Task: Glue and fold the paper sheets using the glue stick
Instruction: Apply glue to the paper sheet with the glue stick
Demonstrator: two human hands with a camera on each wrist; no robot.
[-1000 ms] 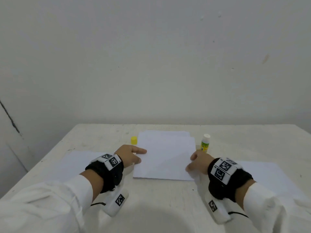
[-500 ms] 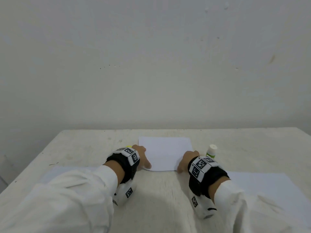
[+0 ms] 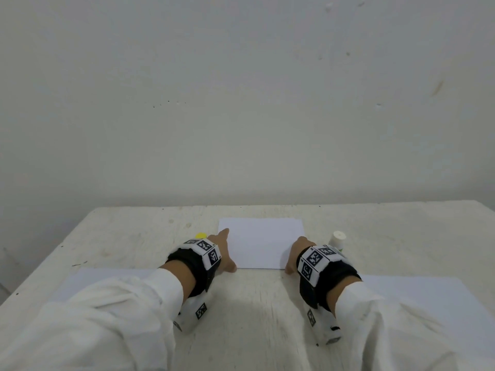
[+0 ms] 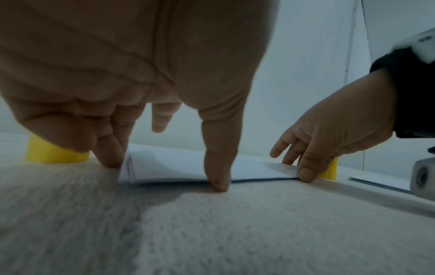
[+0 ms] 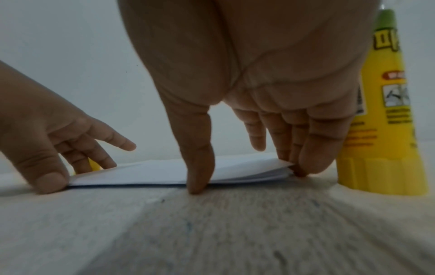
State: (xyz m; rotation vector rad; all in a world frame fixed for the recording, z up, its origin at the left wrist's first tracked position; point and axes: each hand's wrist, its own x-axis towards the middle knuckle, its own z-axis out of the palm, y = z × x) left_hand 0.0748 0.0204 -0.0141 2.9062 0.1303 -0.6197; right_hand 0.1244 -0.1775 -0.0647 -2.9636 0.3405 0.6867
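A folded white paper [image 3: 261, 242] lies flat on the table's middle. My left hand [image 3: 225, 251] is at its near left corner and my right hand [image 3: 293, 254] at its near right corner. In the left wrist view the left thumb [image 4: 217, 178] touches the paper's [image 4: 176, 167] near edge while the other fingers [image 4: 109, 154] stand against its left edge. The right thumb [image 5: 200, 173] presses the near edge of the paper [image 5: 153, 173], and the right fingers [image 5: 308, 160] push its layered right edge. The uncapped glue stick [image 3: 338, 239] stands just right of the right hand.
The glue's yellow cap [image 3: 201, 235] sits on the table [image 3: 254, 303] just beyond my left hand. One flat white sheet [image 3: 107, 279] lies at the near left, another [image 3: 417, 290] at the near right. A plain wall rises behind the table's far edge.
The paper, larger and partly lifted a second ago, now lies folded into a smaller rectangle. Both hands have moved in to its near corners. Over the last half second they hardly shifted.
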